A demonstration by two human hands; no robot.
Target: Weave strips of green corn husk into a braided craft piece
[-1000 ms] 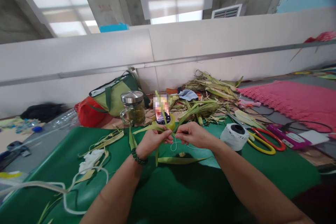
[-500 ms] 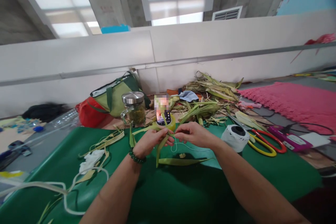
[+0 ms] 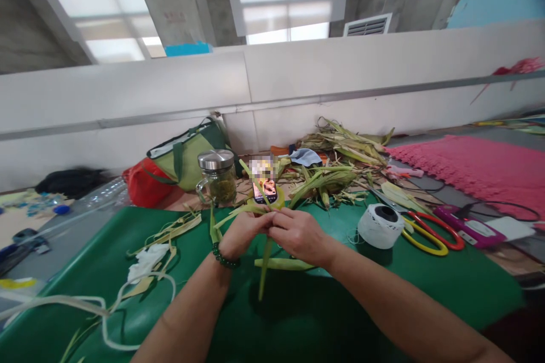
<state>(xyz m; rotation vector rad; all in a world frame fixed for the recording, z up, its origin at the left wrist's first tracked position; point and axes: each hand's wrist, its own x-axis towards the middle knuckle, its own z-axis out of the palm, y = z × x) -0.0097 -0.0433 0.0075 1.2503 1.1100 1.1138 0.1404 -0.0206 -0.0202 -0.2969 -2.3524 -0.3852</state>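
My left hand (image 3: pixel 244 235), with a green bead bracelet (image 3: pixel 224 256) on its wrist, is closed on green corn husk strips (image 3: pixel 264 269). Some strips stick out above and to the left of the fingers, while one hangs down below. Against it, my right hand (image 3: pixel 300 236) pinches at the same strips; its fingertips are partly hidden. Behind the hands, a phone (image 3: pixel 264 190) with a lit screen leans on a yellow holder (image 3: pixel 279 199). A loose husk leaf (image 3: pixel 285 264) lies on the green mat (image 3: pixel 264 323) under the right hand. To the right stands a spool of white thread (image 3: pixel 380 228).
Scissors (image 3: pixel 440 232) with red and yellow handles lie beyond the spool, near a purple device (image 3: pixel 470 224). A lidded glass jar (image 3: pixel 217 178) stands at the mat's back edge. Husk piles (image 3: pixel 344 144) lie behind. White cord (image 3: pixel 106 323) and crumpled tissue (image 3: pixel 147 261) are at left.
My right hand has moved left to meet my left hand, and its fingers have closed in at the strips. The hanging strip now points more straight down. The thread loop between the hands is mostly hidden.
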